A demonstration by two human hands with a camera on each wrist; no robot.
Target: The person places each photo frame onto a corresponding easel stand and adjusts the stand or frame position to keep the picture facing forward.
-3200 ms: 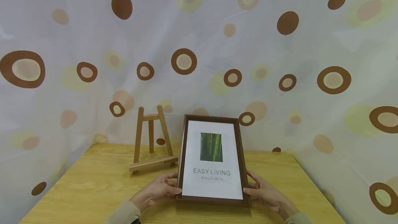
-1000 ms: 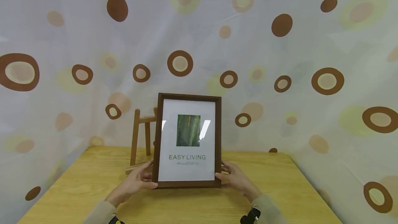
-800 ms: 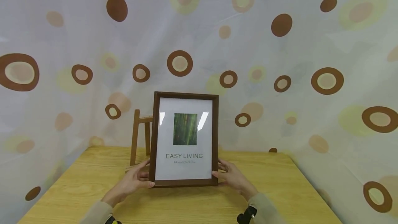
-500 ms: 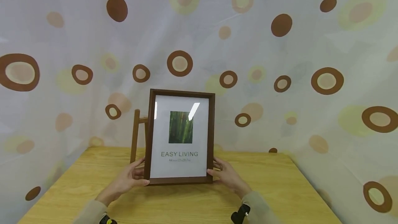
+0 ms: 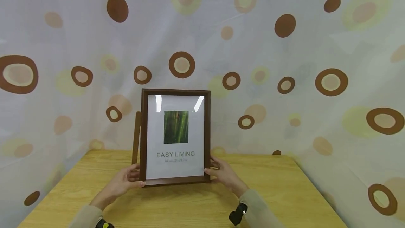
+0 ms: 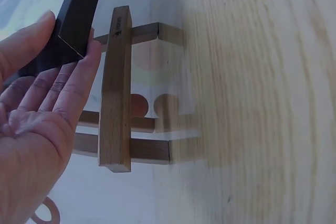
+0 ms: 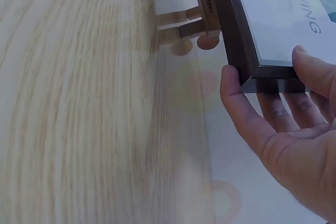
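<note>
A dark brown picture frame (image 5: 175, 126) with a white insert reading "EASY LIVING" stands nearly upright in the head view, facing me. My left hand (image 5: 119, 183) grips its lower left corner, thumb in front and fingers behind. On the opposite side my right hand (image 5: 226, 176) holds the lower right edge in the same way. In the left wrist view, the frame's corner (image 6: 73, 30) is clear of the tabletop. Behind the frame stands a small wooden easel (image 5: 136, 138), mostly hidden in the head view; its front ledge (image 6: 115, 93) shows in the left wrist view.
The pale wooden table (image 5: 262, 186) carries the easel. A white wall covering (image 5: 253, 45) with brown and yellow circles rises behind the table and along both sides. Black straps with small devices (image 5: 237, 214) sit on the wrists.
Both hands have raised the frame from leaning back to nearly upright and carried it leftward. It now covers most of the easel, which stood in full view at first.
</note>
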